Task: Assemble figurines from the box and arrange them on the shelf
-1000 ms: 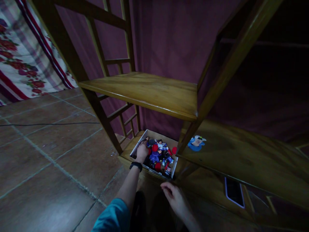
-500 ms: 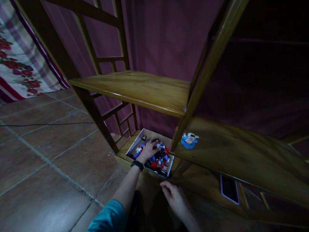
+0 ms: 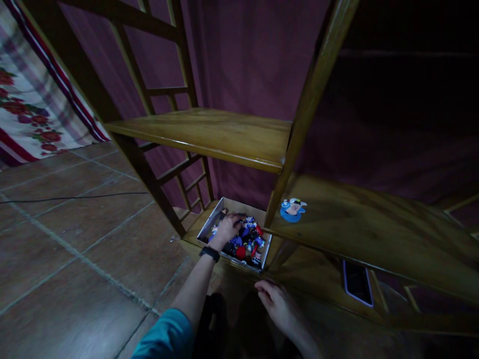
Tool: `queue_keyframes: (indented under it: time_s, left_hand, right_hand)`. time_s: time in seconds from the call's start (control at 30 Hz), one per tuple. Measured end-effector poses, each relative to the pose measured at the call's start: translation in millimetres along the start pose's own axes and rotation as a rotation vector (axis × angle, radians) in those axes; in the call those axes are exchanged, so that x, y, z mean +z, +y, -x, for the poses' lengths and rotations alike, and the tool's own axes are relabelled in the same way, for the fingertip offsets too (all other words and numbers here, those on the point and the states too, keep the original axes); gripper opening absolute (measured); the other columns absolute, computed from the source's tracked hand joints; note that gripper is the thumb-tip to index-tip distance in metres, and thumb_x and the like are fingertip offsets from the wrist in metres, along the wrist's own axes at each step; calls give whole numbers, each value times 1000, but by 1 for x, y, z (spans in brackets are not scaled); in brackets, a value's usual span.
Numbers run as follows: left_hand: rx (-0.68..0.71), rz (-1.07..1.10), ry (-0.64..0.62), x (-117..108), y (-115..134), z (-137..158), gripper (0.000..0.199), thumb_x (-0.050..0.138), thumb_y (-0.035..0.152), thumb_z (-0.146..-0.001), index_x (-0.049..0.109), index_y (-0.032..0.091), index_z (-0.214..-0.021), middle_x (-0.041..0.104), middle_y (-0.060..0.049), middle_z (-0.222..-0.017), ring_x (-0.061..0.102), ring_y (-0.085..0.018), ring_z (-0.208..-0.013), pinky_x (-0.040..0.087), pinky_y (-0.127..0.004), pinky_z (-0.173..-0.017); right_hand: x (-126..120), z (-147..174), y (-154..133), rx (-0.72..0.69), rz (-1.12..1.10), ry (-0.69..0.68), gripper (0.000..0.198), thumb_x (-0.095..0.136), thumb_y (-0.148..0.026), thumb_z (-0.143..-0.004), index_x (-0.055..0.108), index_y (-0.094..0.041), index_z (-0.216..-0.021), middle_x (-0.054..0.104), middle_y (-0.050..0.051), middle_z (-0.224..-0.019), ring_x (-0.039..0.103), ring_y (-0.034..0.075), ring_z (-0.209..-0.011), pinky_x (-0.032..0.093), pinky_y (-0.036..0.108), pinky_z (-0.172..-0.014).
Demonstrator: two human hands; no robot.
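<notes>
A shallow white-edged cardboard box (image 3: pixel 266 259) sits on the bottom shelf, filled with several small colourful toy figures (image 3: pixel 247 239), blue, red, black and white. My left hand (image 3: pixel 229 229), with a dark wristband (image 3: pixel 210 254), reaches into the box from the front. Its fingers stretch over the figures on the left side, and their tips are partly hidden among them. Nothing lifted shows in that hand. My right hand (image 3: pixel 275 301) hovers low in front of the shelf, right of the box, its fingers curled in and no object visible in it.
A wooden shelf board (image 3: pixel 209 134) overhangs the box, with an upright post (image 3: pixel 295 134) to its right. A blue-and-white cartoon figure (image 3: pixel 293 210) lies on the right shelf (image 3: pixel 355 229). Below it is a purple-rimmed dark rectangular object (image 3: pixel 358 282). A black cable (image 3: pixel 75 197) crosses the tiled floor.
My left hand has shifted slightly left within the box, its fingers closer together. My right hand has moved a little to the right. The view has turned slightly.
</notes>
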State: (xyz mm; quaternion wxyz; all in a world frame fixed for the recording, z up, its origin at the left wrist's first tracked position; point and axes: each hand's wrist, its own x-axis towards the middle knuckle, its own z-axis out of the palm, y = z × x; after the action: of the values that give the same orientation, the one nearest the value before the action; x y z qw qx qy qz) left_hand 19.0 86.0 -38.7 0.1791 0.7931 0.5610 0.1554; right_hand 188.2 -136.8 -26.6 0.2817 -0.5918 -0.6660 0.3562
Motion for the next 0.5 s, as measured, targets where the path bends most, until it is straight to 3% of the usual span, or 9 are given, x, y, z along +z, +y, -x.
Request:
queue_keyframes:
  time_s: [0.17, 0.4, 0.5]
  left_hand:
    - [27, -9, -36, 7, 5, 4, 24, 59, 31, -73, 66, 32, -96, 53, -2, -123, 36, -22, -123, 22, -39, -105]
    - [-100, 21, -69, -19, -21, 4, 22, 56, 24, -73, 69, 31, -89, 55, 1, -122, 52, -18, -106, 39, -26, -90]
    - [-153, -59, -41, -22, -20, 4, 25, 50, 20, -76, 69, 29, -89, 63, -2, -106, 57, -18, -96, 42, -27, -85]
  right_hand:
    - [0, 0, -4, 11, 30, -28, 25, 44, -22, -81, 63, -29, -97, 67, 2, -93, 62, 19, -86, 43, 27, -77]
    - [0, 5, 5, 25, 54, -68, 25, 46, -23, -80, 62, -29, -99, 66, 1, -97, 61, 19, -89, 43, 27, -78]
    - [-1, 8, 7, 36, 76, -78, 27, 46, -23, -81, 61, -29, -102, 66, 2, -100, 60, 20, -92, 43, 28, -80]
